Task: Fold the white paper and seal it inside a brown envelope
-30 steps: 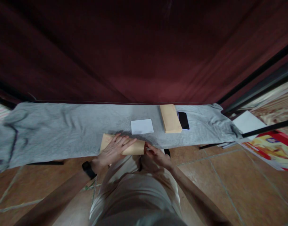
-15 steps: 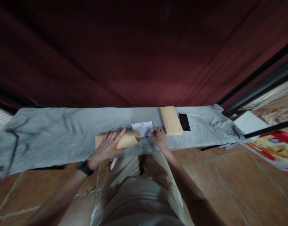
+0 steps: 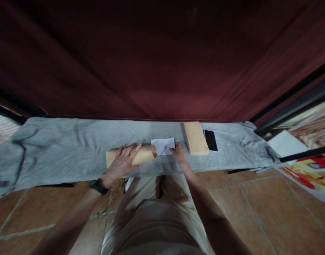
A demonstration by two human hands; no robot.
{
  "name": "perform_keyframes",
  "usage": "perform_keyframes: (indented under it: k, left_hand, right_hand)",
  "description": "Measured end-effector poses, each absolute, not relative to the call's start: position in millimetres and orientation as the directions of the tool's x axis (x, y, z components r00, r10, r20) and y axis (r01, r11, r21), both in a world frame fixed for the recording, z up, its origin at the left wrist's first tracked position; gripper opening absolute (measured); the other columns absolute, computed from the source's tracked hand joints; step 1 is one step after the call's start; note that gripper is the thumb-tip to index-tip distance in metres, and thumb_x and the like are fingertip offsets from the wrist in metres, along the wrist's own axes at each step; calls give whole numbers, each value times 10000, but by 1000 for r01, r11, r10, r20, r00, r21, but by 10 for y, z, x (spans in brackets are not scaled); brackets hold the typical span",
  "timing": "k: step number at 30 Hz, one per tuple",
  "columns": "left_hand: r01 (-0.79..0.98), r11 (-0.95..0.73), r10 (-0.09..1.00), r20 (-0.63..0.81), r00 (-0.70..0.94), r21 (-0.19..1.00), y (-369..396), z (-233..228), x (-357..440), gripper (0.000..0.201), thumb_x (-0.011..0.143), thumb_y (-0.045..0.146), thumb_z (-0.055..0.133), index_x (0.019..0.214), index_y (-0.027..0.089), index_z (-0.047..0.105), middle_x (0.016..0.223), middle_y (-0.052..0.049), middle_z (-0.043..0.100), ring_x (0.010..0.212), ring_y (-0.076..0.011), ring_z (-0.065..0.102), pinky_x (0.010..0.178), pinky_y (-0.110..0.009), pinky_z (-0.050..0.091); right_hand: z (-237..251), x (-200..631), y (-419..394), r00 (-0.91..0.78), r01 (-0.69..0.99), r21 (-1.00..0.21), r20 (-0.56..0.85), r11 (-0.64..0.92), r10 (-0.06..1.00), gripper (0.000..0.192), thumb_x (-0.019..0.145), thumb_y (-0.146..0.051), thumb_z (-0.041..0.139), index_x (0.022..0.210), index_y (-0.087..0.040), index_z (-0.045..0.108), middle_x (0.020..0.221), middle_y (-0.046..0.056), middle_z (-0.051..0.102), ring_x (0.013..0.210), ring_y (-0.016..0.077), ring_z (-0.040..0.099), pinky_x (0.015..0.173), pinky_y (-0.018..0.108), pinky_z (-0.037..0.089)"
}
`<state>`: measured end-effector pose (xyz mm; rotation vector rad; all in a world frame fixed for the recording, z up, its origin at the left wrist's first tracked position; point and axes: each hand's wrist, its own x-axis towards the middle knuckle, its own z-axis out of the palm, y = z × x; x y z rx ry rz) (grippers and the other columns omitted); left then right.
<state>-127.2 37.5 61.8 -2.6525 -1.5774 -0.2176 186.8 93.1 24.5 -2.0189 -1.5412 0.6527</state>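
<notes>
- A dark red cloth (image 3: 162, 71) is being seen hanging beyond the work surface, taking up the upper part of the view.
- A long grey cloth (image 3: 72, 141), creased toward the left end, is being used as the surface on which the papers are lying.
- A stack of brown envelopes (image 3: 196, 138) is lying squared on the grey cloth, to the right of the right hand (image 3: 179, 154) and near it.
- A brown paper envelope (image 3: 144, 154) is lying lengthwise near the front edge; it is being bowed upward, and its right end is being kept gaping as a rounded mouth, with its left end flatter.
- The envelope is being clasped under the left hand (image 3: 121, 163), fingers laid across the top and thumb at the near edge; both ends are showing beyond the grip.
- A plain white sheet (image 3: 162, 145) is lying flat just right of the mouth, its near left corner being hidden by it.
- The sheet's right edge is being touched by the curled right fingers; whether it is being pinched cannot be told.
- A dark-screened phone (image 3: 211, 140) is lying just beside the stack.
- A dark watch (image 3: 98, 186) is being worn on the left wrist.
</notes>
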Motion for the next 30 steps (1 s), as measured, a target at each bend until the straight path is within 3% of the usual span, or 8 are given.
perform_keyframes:
  k: [3, 5, 10, 15, 25, 30]
  left_hand:
    - [881, -472, 875, 135, 464, 34, 393, 577, -1297, 966, 867, 454, 655, 1646, 189, 149, 1393, -176, 562, 1301, -357, 527, 1194, -562, 249]
    - [885, -463, 880, 135, 455, 37, 398, 562, -1305, 977, 865, 446, 656, 1650, 197, 132, 1399, -175, 559, 1308, -357, 523, 1198, -563, 246]
    - [890, -453, 885, 143, 443, 44, 384, 561, -1297, 1005, 850, 429, 670, 1655, 210, 109, 1399, -171, 553, 1323, -358, 511, 1207, -569, 236]
    - [898, -434, 896, 140, 422, 68, 393, 544, -1296, 1016, 835, 439, 676, 1653, 207, 119, 1384, -169, 560, 1327, -366, 513, 1209, -581, 230]
    - [899, -422, 904, 133, 407, 118, 421, 534, -1302, 1078, 763, 467, 719, 1642, 178, 168, 1397, -182, 545, 1331, -394, 505, 1211, -606, 216]
    - [882, -445, 896, 69, 440, 157, 443, 540, -1302, 1147, 734, 466, 742, 1645, 188, 103, 1428, -182, 526, 1368, -390, 473, 1209, -607, 220]
  right_hand:
    - [187, 1939, 928, 225, 599, -780, -55, -182, 973, 65, 840, -256, 672, 861, -214, 627, 880, 43, 699, 907, 219, 678, 789, 283, 510]
    - [156, 1981, 904, 232, 541, -824, -48, -170, 972, 87, 853, -293, 633, 817, -220, 602, 809, 21, 669, 825, 201, 668, 715, 272, 525]
    - [144, 2093, 735, 300, 337, -932, -31, -136, 954, 280, 905, -445, 490, 1017, -206, 581, 915, 35, 642, 754, 172, 634, 561, 265, 571]
    - [240, 2176, 504, 369, -19, -998, 53, 65, 928, 357, 840, -524, 618, 1000, -205, 611, 924, 21, 621, 801, 166, 589, 598, 282, 629]
    - [319, 2115, 319, 148, 173, -981, 109, 83, 983, 362, 935, -525, 547, 986, -211, 719, 907, 53, 718, 764, 206, 674, 636, 324, 620]
    - [399, 2153, 371, 287, 237, -964, 192, 124, 939, 374, 937, -514, 553, 994, -185, 720, 909, 68, 741, 799, 218, 682, 745, 342, 595]
